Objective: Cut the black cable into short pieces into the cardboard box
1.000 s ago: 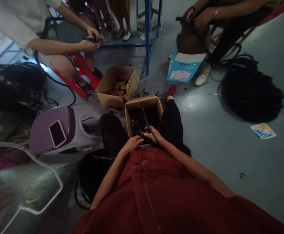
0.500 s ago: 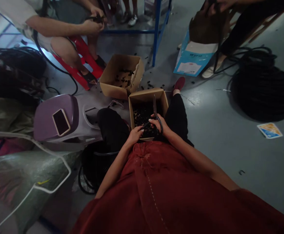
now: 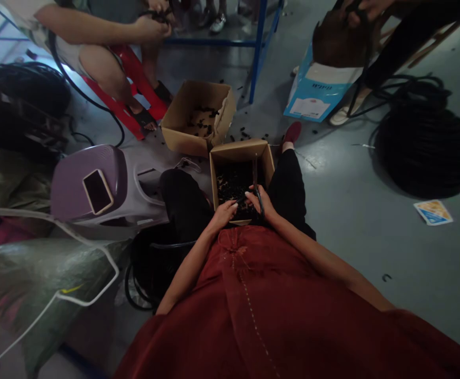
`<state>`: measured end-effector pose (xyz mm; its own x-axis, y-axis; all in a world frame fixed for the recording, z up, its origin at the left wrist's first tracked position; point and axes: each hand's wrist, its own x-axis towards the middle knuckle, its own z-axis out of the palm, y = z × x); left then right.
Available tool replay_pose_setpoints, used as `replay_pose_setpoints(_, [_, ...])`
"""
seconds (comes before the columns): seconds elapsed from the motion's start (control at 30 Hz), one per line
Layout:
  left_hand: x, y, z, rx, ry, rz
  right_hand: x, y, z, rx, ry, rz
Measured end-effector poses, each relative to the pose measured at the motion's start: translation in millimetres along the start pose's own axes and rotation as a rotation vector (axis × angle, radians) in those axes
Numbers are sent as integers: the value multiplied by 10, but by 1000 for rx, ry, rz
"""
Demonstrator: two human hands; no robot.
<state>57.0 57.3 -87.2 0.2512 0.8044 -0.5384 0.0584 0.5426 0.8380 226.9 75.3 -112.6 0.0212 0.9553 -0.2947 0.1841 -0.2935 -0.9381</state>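
Over a cardboard box (image 3: 241,150), right-hand fingers (image 3: 252,196) grip scissors (image 3: 255,173).

The left hand (image 3: 224,215) and right hand (image 3: 258,202) sit inside the reach of a cardboard box (image 3: 230,152), whose walls hem them in. At 11 o'clock, a second box (image 3: 184,139) stands just beyond; at 9 o'clock, a purple plastic seat (image 3: 83,192) blocks passage; at 3 o'clock, a hand could cross the grey floor (image 3: 348,210) to a black cable coil (image 3: 419,147)

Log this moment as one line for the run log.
Cardboard box: black scraps inside | left hand: at its near edge | right hand: holding scissors
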Motion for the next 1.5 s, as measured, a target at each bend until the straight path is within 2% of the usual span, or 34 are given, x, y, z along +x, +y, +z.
replay_pose_setpoints(0.2, [-42, 74, -107, -259, 15, 0, -120, 146, -153, -186, -48, -17])
replay_pose_setpoints(0.33, [-74, 170, -189, -449, 31, 64, -238, 102, -213, -313, -122, -42])
replay_pose_setpoints(0.43, [-76, 209, -216, -500, 46, 86, -305, 33, -206, -361, -175, -52])
replay_pose_setpoints(0.6, [-48, 188, -201, -504, 50, 101, -341, -32, -185, -370, -280, -89])
replay_pose_setpoints(1.0, [-19, 149, -160, -442, 59, 119, -331, -102, -143, -494, -361, -55])
replay_pose_setpoints(1.3, [-18, 144, -129, -329, 77, 127, -292, -183, -119, -496, -380, -75])
replay_pose_setpoints(1.5, [-6, 124, -112, -169, 117, 154, -279, -212, -161, -507, -423, -125])
